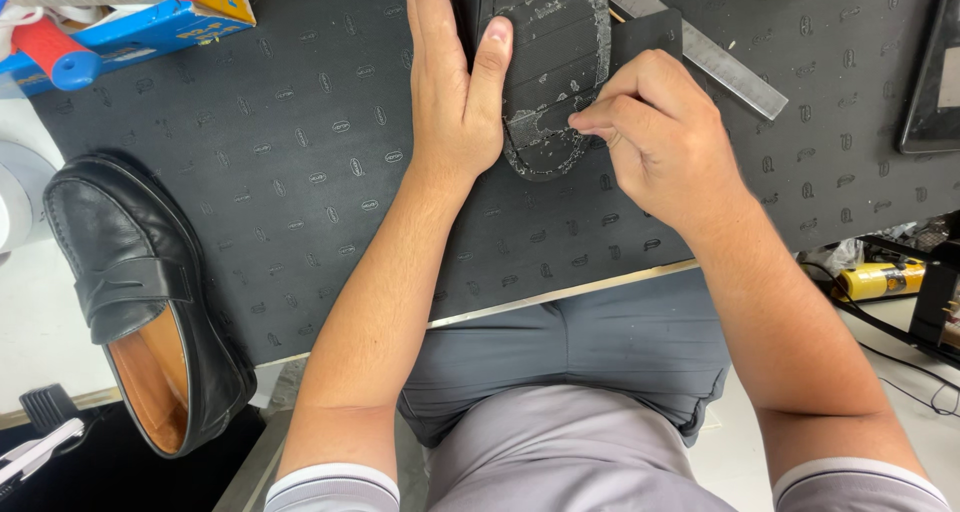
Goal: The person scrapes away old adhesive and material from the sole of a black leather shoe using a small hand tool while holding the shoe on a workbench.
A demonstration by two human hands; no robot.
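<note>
Upturned black shoe [548,67] at top centre of the frame, sole facing up, lying on a dark patterned rubber sheet [300,142] that covers the bench. Left hand [452,82] wrapped along the shoe's left edge, thumb pressed on the sole: grip clenched on the shoe, steadying it. Right hand [655,137] at the lower right of the sole, thumb and forefinger pinched together at a pale, scuffed patch near the rounded end; cannot tell whether anything sits between the fingertips.

Judged by looks: leather upper soft and yielding, sole stiff and ribbed, moderately light, not fragile. Worn, flaky surface on the sole likely crumbly under the nails. Best hold probably along the sides of the sole, where the left hand already clamps, rather than on the pliable upper.

Counted: two black shoes, the second a loafer [140,302] with tan lining at lower left, right way up, well apart from the hands. One metal ruler [715,62] slanting at upper right, just beside a small black rubber piece [650,34] tucked under the shoe. One blue box [140,27] at upper left. One yellow can [880,279] at right edge, below the bench.
</note>
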